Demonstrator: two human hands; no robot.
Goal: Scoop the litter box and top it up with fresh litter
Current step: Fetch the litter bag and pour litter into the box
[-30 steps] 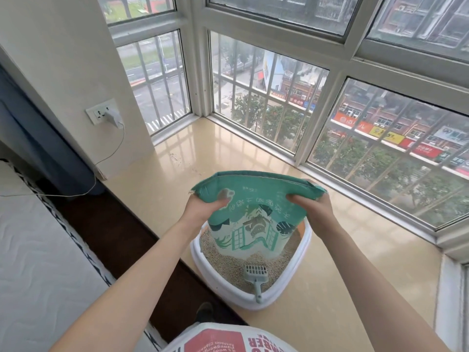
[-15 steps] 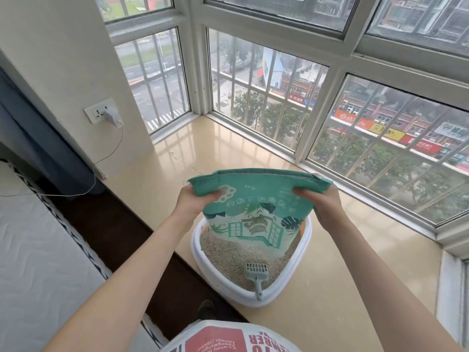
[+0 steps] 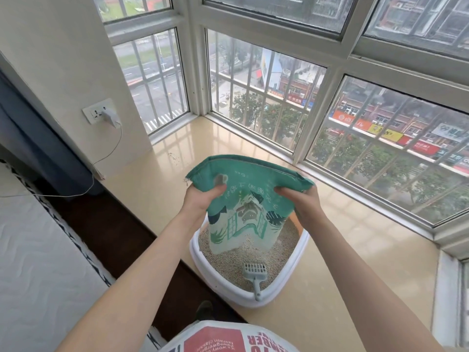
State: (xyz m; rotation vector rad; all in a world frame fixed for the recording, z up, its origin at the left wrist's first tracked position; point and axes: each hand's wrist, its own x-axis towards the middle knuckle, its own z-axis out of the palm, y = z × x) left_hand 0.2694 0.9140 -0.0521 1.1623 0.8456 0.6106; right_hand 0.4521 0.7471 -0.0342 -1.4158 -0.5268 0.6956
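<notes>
A green and white litter bag [image 3: 246, 199] hangs upside down over the white litter box [image 3: 286, 283], its lower open end resting in the pale litter [image 3: 228, 262]. My left hand [image 3: 201, 199] grips the bag's upper left corner and my right hand [image 3: 303, 203] grips the upper right corner. A grey-blue slotted scoop [image 3: 254, 274] lies in the litter at the near side, its handle resting over the box's front rim. The far part of the box is hidden behind the bag.
The box sits on a glossy beige windowsill [image 3: 330, 250] beside barred windows [image 3: 380, 138]. A few spilled grains [image 3: 175, 157] lie toward the far left corner. A wall socket with a charger [image 3: 104, 114] and its cable is at left, a mattress [image 3: 38, 262] below.
Both hands have shifted the inverted bag slightly, and its top edge sits a little higher above the box than a second ago. The scoop has not moved.
</notes>
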